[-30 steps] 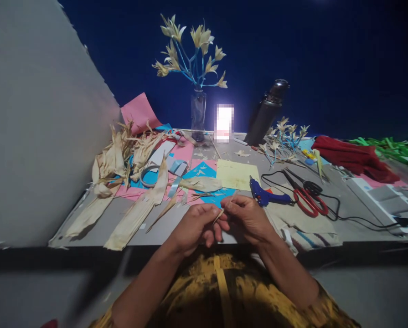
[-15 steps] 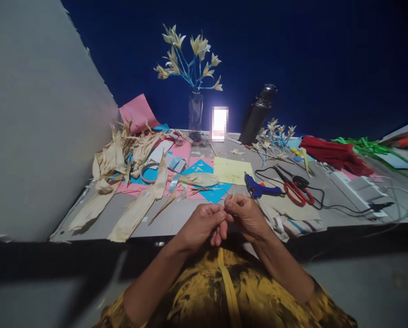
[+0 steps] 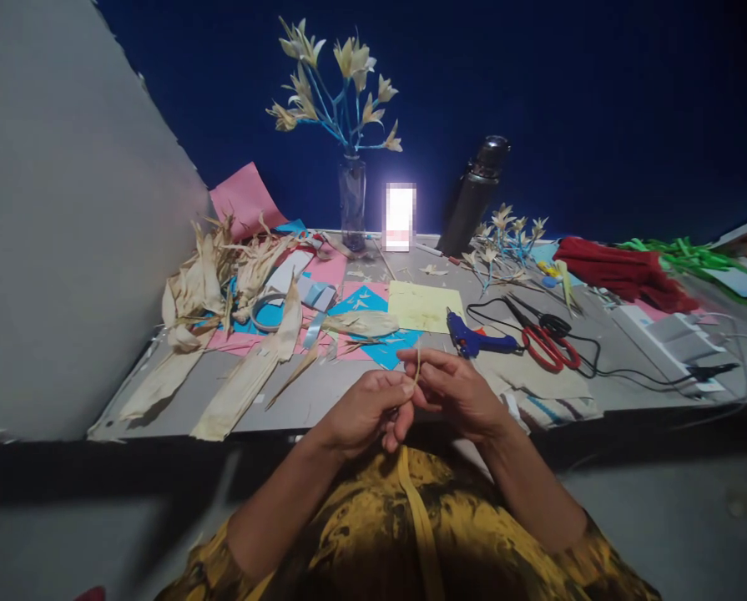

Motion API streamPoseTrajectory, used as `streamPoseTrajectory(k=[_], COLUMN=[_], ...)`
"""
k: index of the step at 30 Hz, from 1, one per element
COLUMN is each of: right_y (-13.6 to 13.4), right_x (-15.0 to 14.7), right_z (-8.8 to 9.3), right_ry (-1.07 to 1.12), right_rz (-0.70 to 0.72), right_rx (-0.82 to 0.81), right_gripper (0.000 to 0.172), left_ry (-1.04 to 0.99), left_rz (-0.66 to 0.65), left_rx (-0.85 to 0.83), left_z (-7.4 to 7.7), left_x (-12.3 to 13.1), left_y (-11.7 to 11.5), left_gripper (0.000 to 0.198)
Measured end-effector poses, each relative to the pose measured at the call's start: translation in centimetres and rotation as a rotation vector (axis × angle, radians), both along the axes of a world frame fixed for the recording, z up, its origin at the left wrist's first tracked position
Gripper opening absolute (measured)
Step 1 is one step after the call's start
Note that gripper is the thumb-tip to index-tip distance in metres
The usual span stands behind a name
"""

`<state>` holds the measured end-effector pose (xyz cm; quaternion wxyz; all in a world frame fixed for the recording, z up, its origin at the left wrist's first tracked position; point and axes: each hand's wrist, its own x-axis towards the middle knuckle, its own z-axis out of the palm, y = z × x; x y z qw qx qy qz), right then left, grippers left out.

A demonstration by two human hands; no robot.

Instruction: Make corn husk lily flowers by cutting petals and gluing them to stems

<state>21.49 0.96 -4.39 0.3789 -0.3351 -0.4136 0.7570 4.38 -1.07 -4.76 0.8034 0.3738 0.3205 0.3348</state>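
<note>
Just above my lap, at the table's front edge, my two hands meet. My left hand (image 3: 373,409) is closed, with thumb and forefinger pinching the lower end of a thin, pale strip (image 3: 419,364), which looks like dried corn husk. My right hand (image 3: 464,391) has its curled fingers around the strip's upper part, the thumb against it and the forefinger reaching behind. Beyond the hands lie a blue hot glue gun (image 3: 482,340), red-handled scissors (image 3: 545,346) and a yellow paper sheet (image 3: 426,306). Dried corn husks (image 3: 248,376) are spread on the left.
A glass vase (image 3: 352,204) with husk flowers (image 3: 348,75) stands at the back, near a dark thermos (image 3: 478,196). Smaller flowers (image 3: 504,238) lie to the right. A white power strip (image 3: 654,342) with cables, red cloth (image 3: 623,269) and a tape roll (image 3: 266,313) are also there.
My right hand's fingers have loosened and shifted, the forefinger now stretching leftward. The thin strip now shows upright between my hands. The view has tilted slightly.
</note>
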Motion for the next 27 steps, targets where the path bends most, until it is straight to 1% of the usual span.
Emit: streamPoseTrajectory(k=[2, 5, 7, 9, 10, 12, 13, 15, 17, 19, 20, 22, 23, 25, 26, 27], right_y=[0.2, 0.4, 0.5, 0.5, 0.4, 0.4, 0.4, 0.5, 0.6, 0.9, 1.1, 1.5, 1.8, 2.2, 2.4, 2.5], right_x=[-0.1, -0.7, -1.2, -1.5, -1.6, -1.5, -1.5, -1.3, -1.2, -1.0, -0.9, -0.6, -0.4, -0.2, -0.1, -0.1], right_z=[-0.5, -1.2, -1.7, -2.1, -2.3, -2.5, -2.5, -2.3, -1.8, -1.3, -1.0, -0.7, -0.6, -0.6, -0.6, -0.7], right_ry=[-0.041, -0.049, -0.021, 0.004, -0.005, -0.089, -0.162, -0.331, -0.466, -0.537, -0.549, -0.529, -0.501, -0.423, -0.385, -0.355], right_rz=[-0.012, -0.138, -0.226, -0.262, -0.257, -0.235, -0.225, -0.216, -0.213, -0.18, -0.14, -0.007, 0.081, 0.24, 0.287, 0.307], right_rx=[0.045, 0.096, 0.078, 0.036, 0.03, 0.075, 0.117, 0.204, 0.272, 0.319, 0.324, 0.28, 0.239, 0.164, 0.141, 0.128], right_gripper=[0.029, 0.025, 0.027, 0.032, 0.033, 0.032, 0.03, 0.027, 0.025, 0.023, 0.023, 0.023, 0.023, 0.025, 0.027, 0.028], left_ry=[-0.007, 0.048, 0.145, 0.274, 0.351, 0.517, 0.599, 0.747, 0.858, 0.933, 0.947, 0.921, 0.88, 0.774, 0.733, 0.71], left_rz=[-0.015, 0.051, 0.119, 0.183, 0.22, 0.306, 0.348, 0.402, 0.387, 0.36, 0.348, 0.293, 0.229, 0.071, 0.024, 0.022], left_rx=[-0.009, -0.007, 0.028, 0.091, 0.148, 0.328, 0.446, 0.701, 0.928, 1.125, 1.208, 1.318, 1.333, 1.273, 1.216, 1.162], left_z=[-0.2, -0.4, -0.6, -0.7, -0.8, -0.7, -0.6, -0.4, -0.2, 0.0, 0.0, 0.3, 0.4, 0.8, 0.9, 1.0], left_x=[0.0, -0.1, -0.1, -0.2, -0.3, -0.6, -0.8, -1.3, -1.8, -2.5, -2.8, -3.3, -3.5, -3.8, -3.9, -3.8], left_y=[0.1, 0.2, 0.2, 0.1, 0.1, 0.0, -0.1, -0.1, 0.0, 0.3, 0.4, 0.7, 0.9, 1.0, 1.0, 1.0], left_gripper=[0.029, 0.03, 0.031, 0.028, 0.025, 0.015, 0.012, 0.012, 0.016, 0.016, 0.016, 0.014, 0.015, 0.018, 0.019, 0.019])
